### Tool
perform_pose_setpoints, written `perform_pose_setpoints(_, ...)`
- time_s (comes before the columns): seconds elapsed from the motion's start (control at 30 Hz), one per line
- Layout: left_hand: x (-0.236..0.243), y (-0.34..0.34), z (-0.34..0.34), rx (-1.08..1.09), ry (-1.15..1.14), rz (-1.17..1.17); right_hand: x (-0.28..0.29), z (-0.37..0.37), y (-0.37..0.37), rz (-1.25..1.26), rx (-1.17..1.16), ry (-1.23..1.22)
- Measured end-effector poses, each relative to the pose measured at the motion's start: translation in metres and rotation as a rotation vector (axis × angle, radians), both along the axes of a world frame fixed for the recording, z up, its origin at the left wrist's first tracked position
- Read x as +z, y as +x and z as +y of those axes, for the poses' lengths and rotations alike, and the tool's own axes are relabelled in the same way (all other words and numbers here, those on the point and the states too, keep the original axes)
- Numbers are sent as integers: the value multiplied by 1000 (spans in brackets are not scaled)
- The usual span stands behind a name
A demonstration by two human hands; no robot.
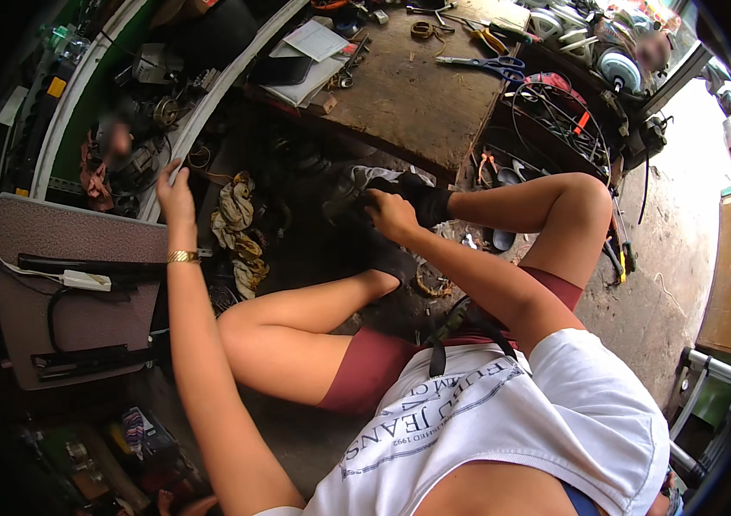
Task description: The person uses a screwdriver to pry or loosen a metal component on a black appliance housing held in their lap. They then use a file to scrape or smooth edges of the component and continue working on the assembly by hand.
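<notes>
My left hand point(176, 191) is raised beside a white curved frame edge point(207, 105), its fingers loosely bent and apart, with nothing visible held. My right hand point(389, 213) is closed over something dark beside the black shoe point(421, 198) on my right foot; what it grips is too dark to make out. Below it, my left foot point(378, 279) rests on the floor. A crumpled, stained yellowish cloth point(232, 232) lies between my left hand and that dark area.
A worn wooden table point(408, 107) holds scissors point(490, 65), pliers, papers and a black phone. Tangled cables point(563, 120) and tools lie to the right. A padded panel point(81, 232) with a white power strip stands left. A metal ladder-like frame point(709, 378) is at lower right.
</notes>
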State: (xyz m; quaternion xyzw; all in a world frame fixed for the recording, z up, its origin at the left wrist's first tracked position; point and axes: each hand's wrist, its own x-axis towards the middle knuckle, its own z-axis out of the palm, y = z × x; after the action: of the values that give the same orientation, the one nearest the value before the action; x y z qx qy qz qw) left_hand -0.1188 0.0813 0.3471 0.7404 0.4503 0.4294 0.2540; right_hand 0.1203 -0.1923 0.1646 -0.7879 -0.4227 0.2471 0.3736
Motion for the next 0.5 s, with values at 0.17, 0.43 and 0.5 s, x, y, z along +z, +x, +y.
perform_pose_setpoints(0.17,-13,-4,-20,120,-220,-69,25,16,-3,-78,25,-163)
perform_pose_setpoints(0.43,-37,-19,-16,162,-323,-96,11,-4,13,-83,119,33)
perform_pose_setpoints(0.5,-32,3,-30,175,-426,-69,-5,-16,20,-89,113,73)
